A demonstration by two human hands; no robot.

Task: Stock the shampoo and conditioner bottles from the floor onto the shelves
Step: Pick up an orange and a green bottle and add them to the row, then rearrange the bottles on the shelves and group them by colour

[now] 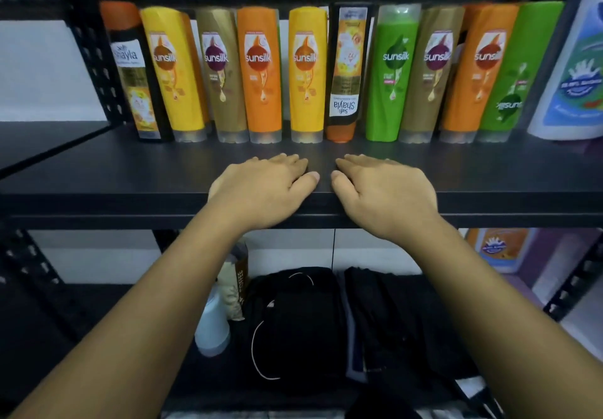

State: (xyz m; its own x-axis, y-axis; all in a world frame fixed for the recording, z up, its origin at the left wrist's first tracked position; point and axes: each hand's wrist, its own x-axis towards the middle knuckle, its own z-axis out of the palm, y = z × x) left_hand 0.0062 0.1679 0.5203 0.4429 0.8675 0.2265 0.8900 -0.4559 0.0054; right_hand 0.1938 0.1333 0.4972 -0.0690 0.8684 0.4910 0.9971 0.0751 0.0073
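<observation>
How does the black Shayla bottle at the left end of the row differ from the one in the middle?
The left Shayla bottle stands cap up, its label upright; the middle Shayla bottle stands on its orange cap, its label upside down. The left one ends the row; the middle one stands between a yellow bottle and a green bottle. Both are black with orange caps.

Shop stockroom: metal rack [81,60] lined with shampoo bottles [264,73].

Light's soft and frontal: the row of colourful plastic bottles [261,73] looks bright, leaving faint coloured reflections on the matte black shelf board [98,170]. Underneath it's murky. Fisheye bends the edges, and the big white plastic bottle [574,69] at the board's right end is blurry.
</observation>
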